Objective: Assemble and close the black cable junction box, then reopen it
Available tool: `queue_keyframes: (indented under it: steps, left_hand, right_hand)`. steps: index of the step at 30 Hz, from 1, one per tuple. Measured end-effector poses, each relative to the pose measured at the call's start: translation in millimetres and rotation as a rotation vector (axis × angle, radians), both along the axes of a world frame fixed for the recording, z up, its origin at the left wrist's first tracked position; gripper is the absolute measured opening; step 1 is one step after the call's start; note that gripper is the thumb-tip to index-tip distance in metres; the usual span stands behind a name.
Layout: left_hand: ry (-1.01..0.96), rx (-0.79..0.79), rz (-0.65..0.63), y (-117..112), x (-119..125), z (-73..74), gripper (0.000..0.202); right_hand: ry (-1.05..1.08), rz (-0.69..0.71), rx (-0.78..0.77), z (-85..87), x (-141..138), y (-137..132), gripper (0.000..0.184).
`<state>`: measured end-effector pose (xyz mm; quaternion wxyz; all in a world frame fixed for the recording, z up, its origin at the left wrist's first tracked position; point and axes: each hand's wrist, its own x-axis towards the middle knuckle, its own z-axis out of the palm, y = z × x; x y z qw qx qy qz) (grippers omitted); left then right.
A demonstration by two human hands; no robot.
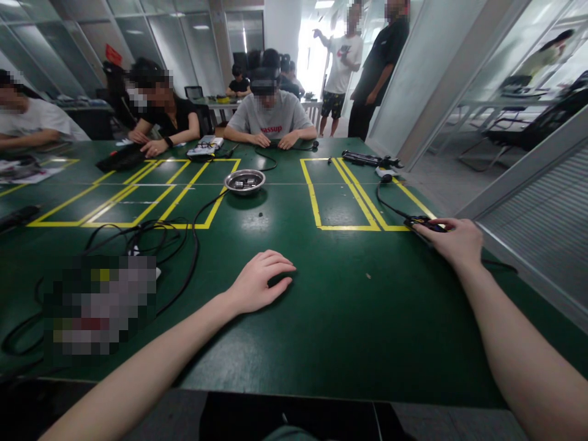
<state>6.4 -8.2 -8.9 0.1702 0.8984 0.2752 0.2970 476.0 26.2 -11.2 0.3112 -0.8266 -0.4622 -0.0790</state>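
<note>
My left hand (pixel 260 282) lies on the green table (pixel 331 331) with its fingers stretched out and nothing in it. At the table's right side, my right hand (pixel 459 242) has its thumb and fingers around a small black device with yellow markings (pixel 417 220). A black cable (pixel 384 205) runs from near this device to a round black plug-like end at the back. Part of the device is hidden under my fingers, so its exact kind cannot be made out.
A metal bowl (pixel 245 192) with several small metal parts stands mid-table. Yellow tape (pixel 315 205) marks rectangles. Coiled black cables (pixel 195 245) and a blurred-out object (pixel 110 306) lie left. A black folded tripod-like item (pixel 367 159) lies back right. People sit opposite.
</note>
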Motion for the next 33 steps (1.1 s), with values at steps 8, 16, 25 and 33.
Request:
queue_keyframes:
  steps: [8,16,25,33]
  left_hand:
    - [0.001,0.0,-0.008,-1,0,1.0,0.018]
    - [0.052,-0.015,-0.014,0,-1,-1.1,0.018]
    - [0.058,-0.027,-0.025,0,0,-0.8,0.018]
    - [0.071,-0.041,-0.023,-1,-1,0.7,0.021]
  right_hand:
    - [0.11,0.002,-0.13,12.7,-3,-2,0.036]
    - [0.035,-0.116,-0.42,28.5,-17,-2,0.046]
    - [0.127,-0.063,-0.297,20.7,-9,0,0.043]
    - [0.193,0.005,-0.175,23.7,-18,-6,0.048]
